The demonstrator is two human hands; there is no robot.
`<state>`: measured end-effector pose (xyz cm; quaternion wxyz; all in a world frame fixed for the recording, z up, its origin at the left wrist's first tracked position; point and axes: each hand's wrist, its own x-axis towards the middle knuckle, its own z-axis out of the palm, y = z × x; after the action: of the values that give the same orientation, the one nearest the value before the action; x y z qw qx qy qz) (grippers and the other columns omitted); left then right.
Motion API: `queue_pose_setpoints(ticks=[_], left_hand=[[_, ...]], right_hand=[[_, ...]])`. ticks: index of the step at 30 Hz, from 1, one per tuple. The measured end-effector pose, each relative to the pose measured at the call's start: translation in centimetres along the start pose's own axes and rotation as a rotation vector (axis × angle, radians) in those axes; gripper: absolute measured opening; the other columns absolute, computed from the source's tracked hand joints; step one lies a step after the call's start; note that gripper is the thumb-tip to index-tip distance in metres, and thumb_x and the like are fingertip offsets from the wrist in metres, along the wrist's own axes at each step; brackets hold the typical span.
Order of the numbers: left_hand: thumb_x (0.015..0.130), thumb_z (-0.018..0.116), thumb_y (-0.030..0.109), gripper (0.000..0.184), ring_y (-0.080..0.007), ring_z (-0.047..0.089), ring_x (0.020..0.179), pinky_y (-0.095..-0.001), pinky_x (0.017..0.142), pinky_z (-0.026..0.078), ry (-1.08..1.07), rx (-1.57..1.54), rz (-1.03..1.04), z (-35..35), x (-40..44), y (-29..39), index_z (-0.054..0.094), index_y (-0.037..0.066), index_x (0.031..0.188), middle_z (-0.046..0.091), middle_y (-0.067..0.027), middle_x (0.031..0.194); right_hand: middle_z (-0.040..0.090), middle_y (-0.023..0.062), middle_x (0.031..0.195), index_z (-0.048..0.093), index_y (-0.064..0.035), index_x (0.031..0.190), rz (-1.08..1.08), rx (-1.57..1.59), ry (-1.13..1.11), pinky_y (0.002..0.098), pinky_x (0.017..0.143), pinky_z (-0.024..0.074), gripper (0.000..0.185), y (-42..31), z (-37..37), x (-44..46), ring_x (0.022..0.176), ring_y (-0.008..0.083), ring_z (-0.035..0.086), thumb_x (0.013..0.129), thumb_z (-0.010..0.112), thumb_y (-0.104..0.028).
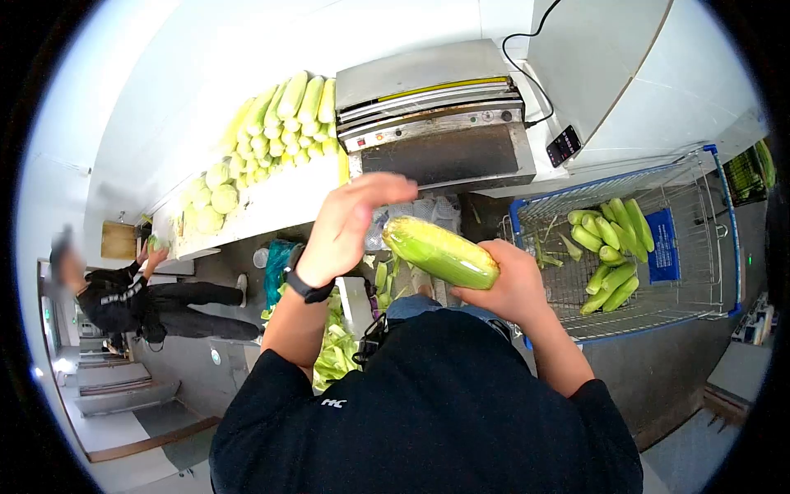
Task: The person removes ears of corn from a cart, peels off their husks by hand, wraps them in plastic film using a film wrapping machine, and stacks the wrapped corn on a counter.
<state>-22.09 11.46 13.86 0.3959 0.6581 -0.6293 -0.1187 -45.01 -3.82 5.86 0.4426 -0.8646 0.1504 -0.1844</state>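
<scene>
My right hand (pixel 517 281) grips the thick end of an ear of corn (pixel 440 252) in its green husk. The ear shines as if covered in clear film, and its paler, yellowish end points left. My left hand (pixel 344 224) is raised just left of that end, fingers stretched out and holding nothing; a dark band circles the wrist. Beyond my hands, a steel film-wrapping machine (pixel 436 156) stands on the counter. Left of it lies a stack of corn ears (pixel 284 119).
At right, a shopping cart (pixel 617 325) holds several corn ears (pixel 609 235). Round cabbages (pixel 212 202) sit on the counter's left part. A phone (pixel 564 146) lies right of the machine. Loose husks (pixel 336 350) fill the floor area below. Another person (pixel 123 300) stands at left.
</scene>
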Motion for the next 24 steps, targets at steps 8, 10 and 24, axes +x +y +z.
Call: queue_pose_setpoints(ticks=[8, 10, 24], left_hand=[[0.098, 0.024, 0.065, 0.08, -0.0379, 0.064, 0.109, -0.0448, 0.097, 0.048, -0.489, 0.351, -0.204, 2.4, -0.8, 5.4, 0.062, 0.0, 0.121, 0.067, -0.0224, 0.114], [0.098, 0.026, 0.066, 0.079, -0.0347, 0.064, 0.109, -0.0437, 0.097, 0.048, -0.041, 0.143, -0.099, 2.3, -1.1, 4.8, 0.062, 0.0, 0.12, 0.067, -0.0209, 0.116], [0.086, 0.076, 0.029, 0.07, -0.0261, 0.046, 0.132, -0.0428, 0.113, 0.036, 0.454, -1.371, -0.387, 11.1, -4.3, 2.2, 0.04, 0.008, 0.142, 0.052, -0.0097, 0.136]], right_hand=[[0.064, 0.0113, 0.085, 0.065, -0.006, 0.094, -0.176, -0.134, -0.004, 0.0412, 0.07, 0.0533, 0.051, -1.1, 0.5, -0.1, 0.079, 0.0326, 0.066, 0.062, 0.087, -0.04], [0.064, 0.0113, 0.085, 0.064, -0.0064, 0.094, -0.199, -0.159, 0.005, 0.0413, 0.07, 0.0532, 0.052, -1.3, 0.6, 0.6, 0.078, 0.0324, 0.065, 0.062, 0.087, -0.04], [0.053, 0.0186, 0.127, 0.049, -0.0039, 0.133, -0.309, -0.104, -0.084, 0.0446, 0.102, 0.0431, 0.084, -5.3, -1.5, 4.3, 0.122, 0.0375, 0.051, 0.061, 0.086, -0.027]])
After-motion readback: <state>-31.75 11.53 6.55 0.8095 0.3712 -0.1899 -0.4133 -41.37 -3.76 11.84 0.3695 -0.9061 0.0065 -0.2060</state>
